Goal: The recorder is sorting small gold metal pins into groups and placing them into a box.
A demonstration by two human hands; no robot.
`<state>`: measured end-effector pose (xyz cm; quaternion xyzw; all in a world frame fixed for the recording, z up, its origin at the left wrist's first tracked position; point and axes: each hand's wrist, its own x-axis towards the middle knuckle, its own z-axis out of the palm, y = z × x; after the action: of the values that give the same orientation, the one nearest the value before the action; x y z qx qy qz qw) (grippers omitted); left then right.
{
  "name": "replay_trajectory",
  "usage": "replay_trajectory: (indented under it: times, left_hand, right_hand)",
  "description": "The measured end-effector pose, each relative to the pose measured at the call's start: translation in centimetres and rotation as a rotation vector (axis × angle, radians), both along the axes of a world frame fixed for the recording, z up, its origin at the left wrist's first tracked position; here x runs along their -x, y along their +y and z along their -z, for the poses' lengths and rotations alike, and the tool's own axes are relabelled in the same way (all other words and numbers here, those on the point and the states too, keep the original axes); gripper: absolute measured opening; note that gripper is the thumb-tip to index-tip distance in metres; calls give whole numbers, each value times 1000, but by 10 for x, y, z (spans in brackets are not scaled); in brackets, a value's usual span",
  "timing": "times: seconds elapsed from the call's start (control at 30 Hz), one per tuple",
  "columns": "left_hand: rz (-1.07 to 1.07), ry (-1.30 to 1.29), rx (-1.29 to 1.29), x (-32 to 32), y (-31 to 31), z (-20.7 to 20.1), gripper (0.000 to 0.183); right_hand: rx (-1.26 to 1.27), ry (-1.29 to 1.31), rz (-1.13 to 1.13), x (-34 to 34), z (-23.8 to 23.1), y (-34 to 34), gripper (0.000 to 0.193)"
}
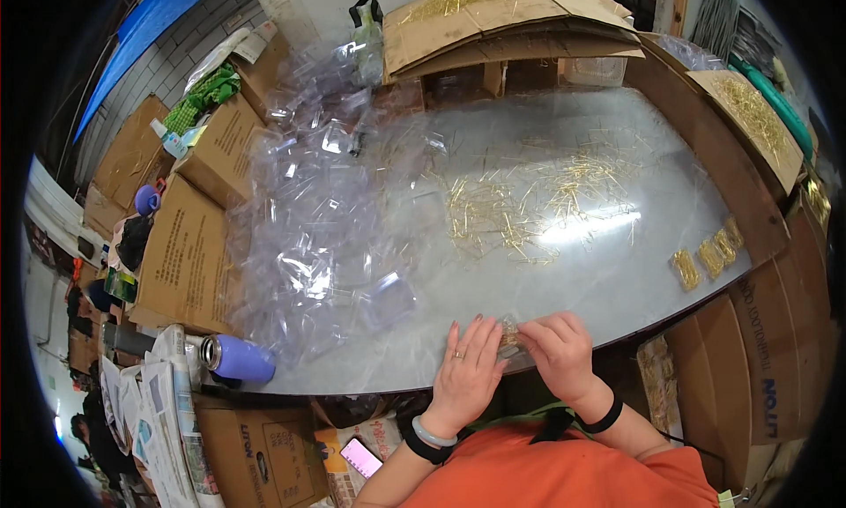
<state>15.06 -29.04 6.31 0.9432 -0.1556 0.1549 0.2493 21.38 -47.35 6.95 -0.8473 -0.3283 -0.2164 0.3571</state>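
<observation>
At the near edge of the table, a small clear plastic box [508, 337] with gold-coloured pieces in it sits between my two hands. My left hand [467, 367] holds the box from the left, its fingers pressed together and fairly straight. From the other side my right hand [564, 354] closes on the box with bent fingers, the fingertips at its upper part. My fingers cover much of the box. Thin gold metal pins [577, 186] lie scattered beyond my hands. A heap of empty clear plastic boxes [317, 208] spreads to the left.
Filled boxes of gold pins [686, 270] stand in a row at the table's right edge. Cardboard [520, 23] with more pins on top lies across the far side. A purple bottle [242, 358] lies at the near left corner, beside stacked cartons [181, 261]. A phone [360, 458] rests below the table edge.
</observation>
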Motion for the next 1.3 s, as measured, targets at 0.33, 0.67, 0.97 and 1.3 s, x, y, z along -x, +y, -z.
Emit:
replay_trajectory:
  times: [0.33,0.67,0.97,1.3]
  left_hand:
    - [-46,-33,11,0,-4,5,48]
    - [-44,-30,-58,2,-2,7,51]
    - [-31,-24,-17,2,-2,6,52]
    - [-43,-25,-18,3,-1,7,54]
  right_hand:
    - [61,62,-75,11,-2,0,49]
    - [-62,151,19,-2,-4,-3,30]
    - [-147,363,-12,-9,-21,-4,21]
    - [-88,299,-156,0,-20,-3,18]
